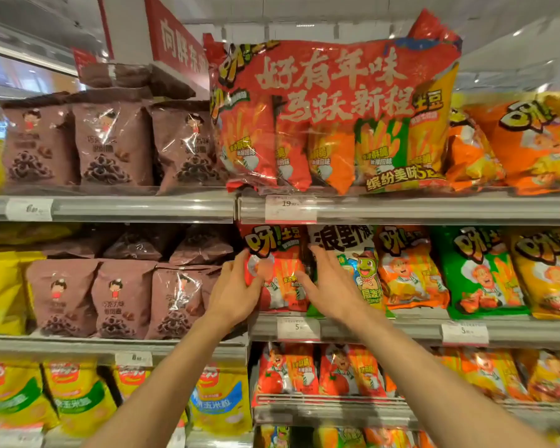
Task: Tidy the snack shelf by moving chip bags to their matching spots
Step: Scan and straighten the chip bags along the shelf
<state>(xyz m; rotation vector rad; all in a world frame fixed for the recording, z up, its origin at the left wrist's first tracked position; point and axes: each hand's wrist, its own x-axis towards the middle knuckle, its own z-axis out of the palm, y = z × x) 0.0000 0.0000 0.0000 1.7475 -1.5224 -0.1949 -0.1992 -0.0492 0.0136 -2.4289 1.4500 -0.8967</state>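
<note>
Red bag (278, 270) stands at the left end of the middle shelf (401, 329), against the front edge. Left hand (236, 292) grips its left side; right hand (330, 286) rests loosely spread on its right. Likely light, crinkly, slippery — best held by both side seams.

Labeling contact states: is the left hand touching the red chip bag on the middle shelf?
Touching. The head view shows the left hand with fingers curled round the left edge of the red chip bag, no gap visible.
</note>
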